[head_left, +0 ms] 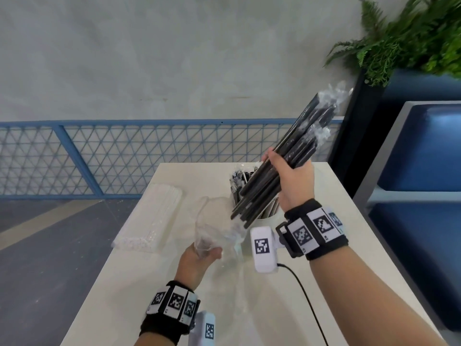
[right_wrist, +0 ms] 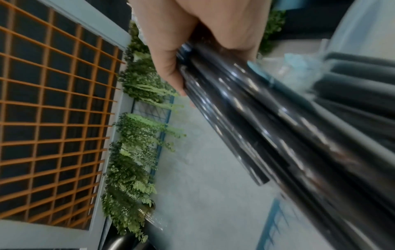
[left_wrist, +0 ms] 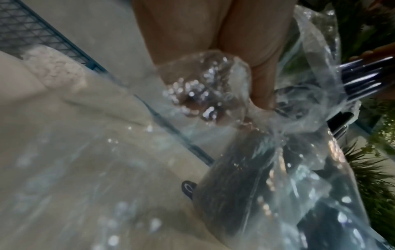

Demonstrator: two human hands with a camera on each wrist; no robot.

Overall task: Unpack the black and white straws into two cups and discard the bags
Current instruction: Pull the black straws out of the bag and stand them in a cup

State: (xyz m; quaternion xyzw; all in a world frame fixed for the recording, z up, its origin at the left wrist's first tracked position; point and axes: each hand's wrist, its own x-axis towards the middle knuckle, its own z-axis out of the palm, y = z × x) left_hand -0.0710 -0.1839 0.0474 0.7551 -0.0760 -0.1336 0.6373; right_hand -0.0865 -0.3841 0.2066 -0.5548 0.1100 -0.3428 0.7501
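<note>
Black straws (head_left: pixel 282 168) gripped in right hand (head_left: pixel 294 181), right of centre, angled over cup (head_left: pixel 268 217) to drop in | left hand (head_left: pixel 199 258) pinches empty bag (head_left: pixel 217 221), lower centre, for binning

Your head camera looks forward and down over the counter (head_left: pixel 287 290), with both forearms entering from 6 o'clock and the fence beyond at 12. Your left wrist camera sits very near the left hand (left_wrist: pixel 213 33), facing along it across the counter. Your right wrist camera looks close along the right hand (right_wrist: pixel 203 33), tilted sideways. All three share the black straws (head_left: pixel 287 166).
</note>
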